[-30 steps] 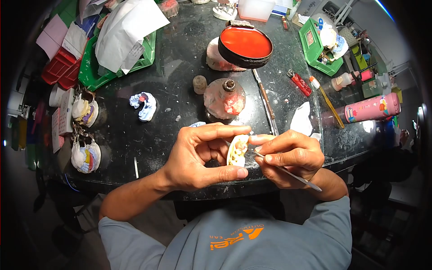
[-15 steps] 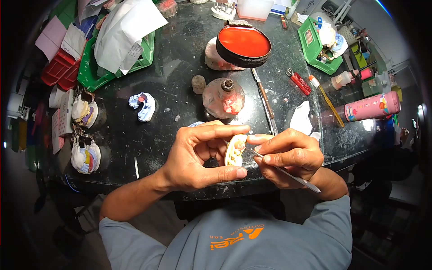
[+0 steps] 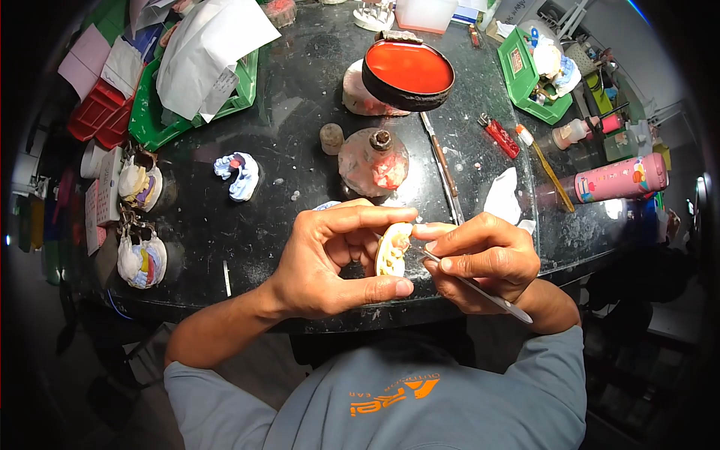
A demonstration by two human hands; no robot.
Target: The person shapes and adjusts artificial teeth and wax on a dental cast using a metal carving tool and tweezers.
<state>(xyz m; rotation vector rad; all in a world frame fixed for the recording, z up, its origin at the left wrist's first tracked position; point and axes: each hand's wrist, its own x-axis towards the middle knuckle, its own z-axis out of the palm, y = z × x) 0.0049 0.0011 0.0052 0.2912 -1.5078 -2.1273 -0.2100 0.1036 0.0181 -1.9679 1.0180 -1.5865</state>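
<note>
Between the thumb and fingers of my left hand (image 3: 322,262) is a cream-coloured dental cast (image 3: 390,253), turned on edge with its tooth side facing right. My right hand (image 3: 487,262) pinches a slim metal wax carver (image 3: 487,291); its broad flat end points down and to the right. The carver's other end is close to the cast, but I cannot tell whether it touches. Beyond my hands stands a round glass alcohol burner (image 3: 373,163) with pinkish wax on it. Part of a pale blue piece shows behind my left hand.
A dish of red wax (image 3: 409,67) stands past the burner. A wax knife (image 3: 442,169), red lighter (image 3: 501,139), brush (image 3: 546,169) and pink bottle (image 3: 619,176) lie rightward. Mounted dental models (image 3: 141,259) and a blue-white cast (image 3: 238,178) are leftward, near a green bin (image 3: 154,127).
Both hands keep nearly the same pose on the cast and the carver. Only a very slight shift of the whole view shows.
</note>
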